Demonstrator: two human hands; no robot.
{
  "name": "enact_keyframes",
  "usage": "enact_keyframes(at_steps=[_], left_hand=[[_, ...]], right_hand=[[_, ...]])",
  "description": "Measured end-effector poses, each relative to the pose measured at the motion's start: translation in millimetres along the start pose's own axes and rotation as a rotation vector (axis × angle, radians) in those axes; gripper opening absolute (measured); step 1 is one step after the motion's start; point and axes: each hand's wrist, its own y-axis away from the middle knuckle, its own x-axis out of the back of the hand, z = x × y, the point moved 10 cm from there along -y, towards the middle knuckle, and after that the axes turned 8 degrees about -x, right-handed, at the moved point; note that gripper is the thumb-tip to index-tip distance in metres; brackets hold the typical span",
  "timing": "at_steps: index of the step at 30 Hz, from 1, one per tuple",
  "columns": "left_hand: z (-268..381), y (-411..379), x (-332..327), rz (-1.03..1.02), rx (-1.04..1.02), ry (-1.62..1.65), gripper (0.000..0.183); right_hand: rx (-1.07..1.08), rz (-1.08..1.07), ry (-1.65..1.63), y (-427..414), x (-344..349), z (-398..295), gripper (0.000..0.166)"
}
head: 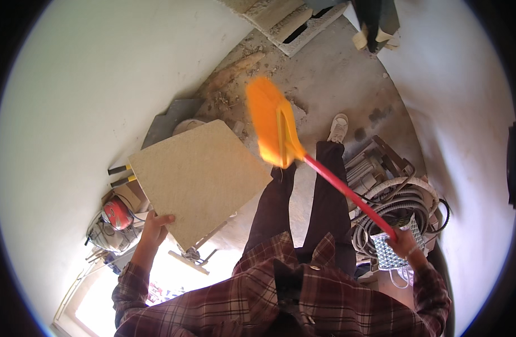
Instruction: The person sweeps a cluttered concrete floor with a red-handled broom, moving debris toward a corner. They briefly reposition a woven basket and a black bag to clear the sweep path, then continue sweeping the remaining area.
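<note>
My left hand (157, 227) grips the near left edge of a square beige board (201, 181), its thumb lying on the upper face. My right hand (403, 244) is closed around the end of a red broom handle (346, 191). The handle slants up and left to a yellow-orange broom head (272, 124), which is raised above the floor and blurred, with its bristles pointing up and left. The broom head is near the board's right side; whether they touch I cannot tell.
Coiled corrugated hose (390, 210) and a patterned bag (390, 252) lie at right. A red-and-grey tool (118, 212) sits by the left wall. Concrete blocks (291, 29) stand ahead, with debris (228, 101) on the floor.
</note>
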Motion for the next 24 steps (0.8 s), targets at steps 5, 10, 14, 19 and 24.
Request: enact_keyframes(at_steps=[5,10,14,19,24], left_hand=[[-7,-13,3,-0.007,0.018,-0.036,0.051],[-4,-1,11,-0.015,0.004,-0.190,0.049],[2,2,18,0.034,0.018,-0.244,0.048],[13,-6,4,0.016,-0.004,-0.338,0.041],[12,-30,-39,-0.045,-0.030,-0.453,0.031]], right_hand=[[0.176,0.022,0.041,-6,7,-12,0.025],[0.306,-0.004,0.278,-144,42,-128,0.031],[0.457,0.125,0.108,-195,37,-216,0.023],[0.299,0.098,-0.003,-189,3,-192,0.023],[-0.006,-0.021,-0.186,-101,-17,-81,0.026]])
